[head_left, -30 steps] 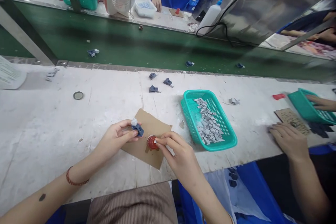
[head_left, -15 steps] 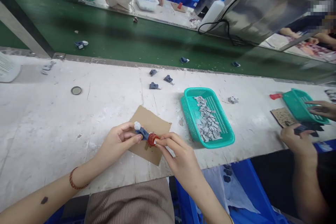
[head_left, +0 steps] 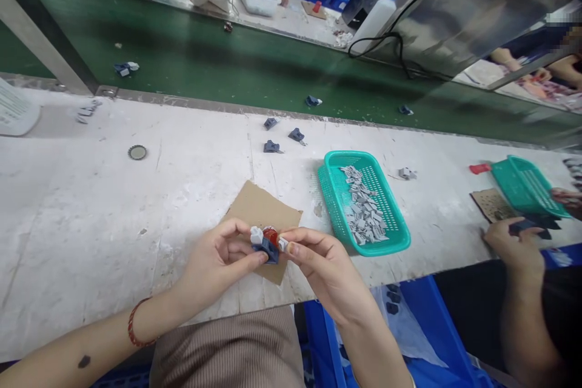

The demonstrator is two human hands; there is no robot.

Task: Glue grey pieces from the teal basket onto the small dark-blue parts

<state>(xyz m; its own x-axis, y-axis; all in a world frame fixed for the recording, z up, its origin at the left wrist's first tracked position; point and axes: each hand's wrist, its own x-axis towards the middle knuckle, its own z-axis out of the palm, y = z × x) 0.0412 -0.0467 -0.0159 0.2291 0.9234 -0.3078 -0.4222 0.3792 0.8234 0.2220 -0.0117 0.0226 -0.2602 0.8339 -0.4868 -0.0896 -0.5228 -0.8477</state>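
Low over a piece of brown cardboard (head_left: 259, 203), my left hand (head_left: 216, 264) is closed on a dark blue plastic part (head_left: 270, 252) that has a whitish knob (head_left: 256, 235) at its top left. My right hand (head_left: 330, 264) pinches a small light grey plastic piece (head_left: 282, 244) between thumb and fingers, close against the blue part's right side; whether they touch I cannot tell. Just behind them a round red container (head_left: 271, 234) is partly hidden. To the right stands a green basket (head_left: 399, 242) with many small grey pieces (head_left: 364, 209) inside.
Several blue parts (head_left: 271, 147) lie near the table's far edge, and others sit on the green belt (head_left: 204, 73) beyond. A bottle cap (head_left: 137, 152) is at left. At right, a co-worker's hand (head_left: 513, 248) holds dark parts beside another green basket (head_left: 513, 185).
My right hand has come away from the red container with the grey piece and is now at the blue part. My left hand has shifted right and turned the blue part.
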